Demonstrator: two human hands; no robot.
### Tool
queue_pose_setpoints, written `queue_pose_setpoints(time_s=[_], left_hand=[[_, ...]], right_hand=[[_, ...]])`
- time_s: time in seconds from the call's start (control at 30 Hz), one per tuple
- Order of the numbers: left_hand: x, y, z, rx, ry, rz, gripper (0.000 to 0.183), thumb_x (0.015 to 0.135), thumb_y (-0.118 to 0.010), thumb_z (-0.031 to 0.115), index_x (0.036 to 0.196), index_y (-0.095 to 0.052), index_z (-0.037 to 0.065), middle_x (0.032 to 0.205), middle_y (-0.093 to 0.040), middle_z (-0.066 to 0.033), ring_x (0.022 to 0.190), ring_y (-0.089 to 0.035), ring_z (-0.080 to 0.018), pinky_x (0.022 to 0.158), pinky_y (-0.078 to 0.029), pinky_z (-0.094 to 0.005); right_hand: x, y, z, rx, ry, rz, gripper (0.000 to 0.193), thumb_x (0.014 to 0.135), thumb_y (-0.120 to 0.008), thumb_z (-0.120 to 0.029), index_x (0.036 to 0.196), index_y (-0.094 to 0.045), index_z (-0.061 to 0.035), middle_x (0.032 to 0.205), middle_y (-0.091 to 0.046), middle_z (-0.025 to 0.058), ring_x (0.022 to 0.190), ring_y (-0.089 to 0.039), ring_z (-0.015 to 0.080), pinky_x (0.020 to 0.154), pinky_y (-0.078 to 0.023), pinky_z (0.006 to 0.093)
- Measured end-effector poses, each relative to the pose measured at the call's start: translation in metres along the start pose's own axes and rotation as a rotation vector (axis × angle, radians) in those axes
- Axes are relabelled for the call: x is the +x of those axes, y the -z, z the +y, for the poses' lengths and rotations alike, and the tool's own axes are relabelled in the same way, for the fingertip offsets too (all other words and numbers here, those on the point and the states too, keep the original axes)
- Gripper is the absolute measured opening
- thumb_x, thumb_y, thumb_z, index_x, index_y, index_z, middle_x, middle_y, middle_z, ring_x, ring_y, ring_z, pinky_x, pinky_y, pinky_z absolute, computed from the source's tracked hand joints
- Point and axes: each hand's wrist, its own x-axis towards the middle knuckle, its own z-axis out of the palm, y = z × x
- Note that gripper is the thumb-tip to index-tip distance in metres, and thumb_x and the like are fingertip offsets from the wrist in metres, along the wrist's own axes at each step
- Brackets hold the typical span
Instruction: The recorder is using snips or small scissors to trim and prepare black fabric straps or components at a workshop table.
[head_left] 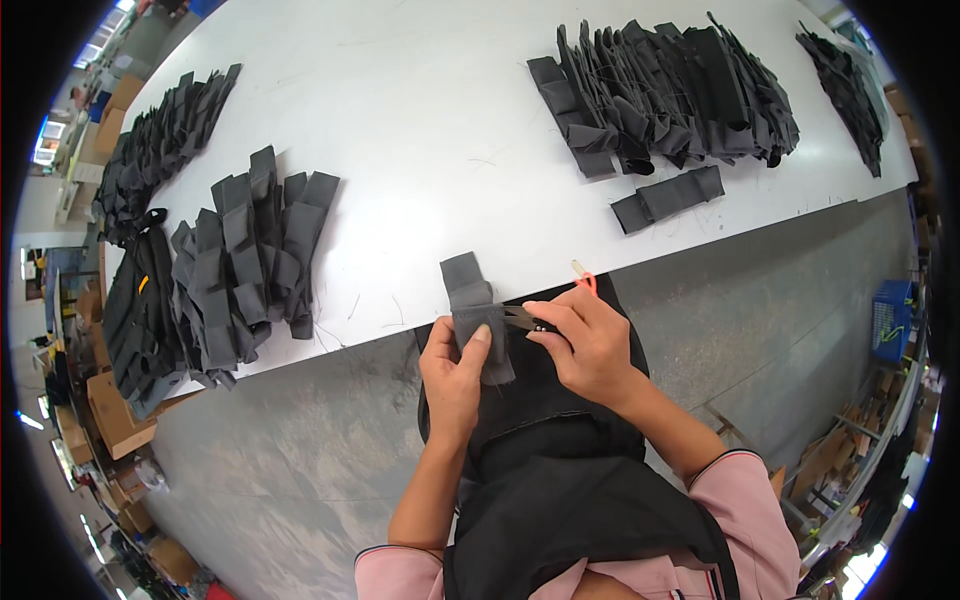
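My left hand point(455, 375) pinches a dark grey sewn fabric strip point(466, 275) at the near edge of the table, thumb on top. The strip's upper end lies over the white tabletop and its frayed lower end hangs toward my lap. In my right hand point(590, 340) is a pair of small thread snips point(520, 318), their blades touching or very close to the strip's right edge. An orange-red loop with a pale tip point(580, 272) sticks out above that hand. My fingers hide most of the snips' body.
On the white table point(420, 130), a large row of similar dark strips point(670, 95) stands back right, with a single strip point(668, 198) before it. More piles point(250, 250) lie left, and a dark bundle point(850, 95) far right. Loose threads are scattered about. A blue crate point(890, 318) stands beyond, right.
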Motion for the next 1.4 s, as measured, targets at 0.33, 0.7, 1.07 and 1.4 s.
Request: queue_pose_setpoints(time_s=[0.33, 0.7, 1.07, 1.4], left_hand=[[-0.008, -0.002, -0.002, 0.006, 0.056, -0.005, 0.008, 0.087, -0.062, 0.008, 0.09, -0.056, 0.002, 0.084, -0.06, 0.0, 0.075, -0.052, -0.0039, 0.068, -0.042, -0.0198], [-0.012, -0.003, -0.004, 0.049, -0.014, -0.042, 0.008, 0.087, -0.063, 0.007, 0.088, -0.056, 0.002, 0.082, -0.059, 0.0011, 0.073, -0.051, -0.0032, 0.066, -0.043, -0.0193], [-0.013, 0.0, -0.008, 0.106, -0.035, -0.054, 0.006, 0.086, -0.062, 0.006, 0.088, -0.057, 0.002, 0.081, -0.058, 0.0025, 0.072, -0.049, -0.0028, 0.064, -0.041, -0.0186], [-0.011, 0.002, -0.008, 0.109, 0.011, -0.078, 0.007, 0.086, -0.062, 0.006, 0.089, -0.058, 0.002, 0.082, -0.059, 0.0027, 0.073, -0.049, -0.0022, 0.065, -0.041, -0.0184]], right_hand=[[-0.003, -0.002, -0.005, -0.058, 0.103, 0.014, 0.03, 0.067, -0.073, -0.003, 0.096, -0.067, -0.0064, 0.077, -0.058, 0.0056, 0.062, -0.056, 0.0223, 0.056, -0.045, 0.0313], [0.004, 0.004, -0.019, -0.024, 0.122, 0.045, 0.032, 0.065, -0.07, 0.001, 0.096, -0.066, -0.0046, 0.078, -0.057, 0.0055, 0.063, -0.055, 0.0207, 0.056, -0.044, 0.0312], [0.004, 0.001, -0.012, -0.005, 0.143, -0.107, 0.037, 0.065, -0.07, 0.0, 0.101, -0.065, -0.0054, 0.081, -0.058, 0.0064, 0.064, -0.057, 0.022, 0.059, -0.047, 0.0308], [0.002, -0.002, -0.006, 0.069, 0.115, -0.1, 0.037, 0.066, -0.072, 0.002, 0.102, -0.065, -0.0049, 0.081, -0.057, 0.0072, 0.064, -0.058, 0.0209, 0.06, -0.049, 0.0305]])
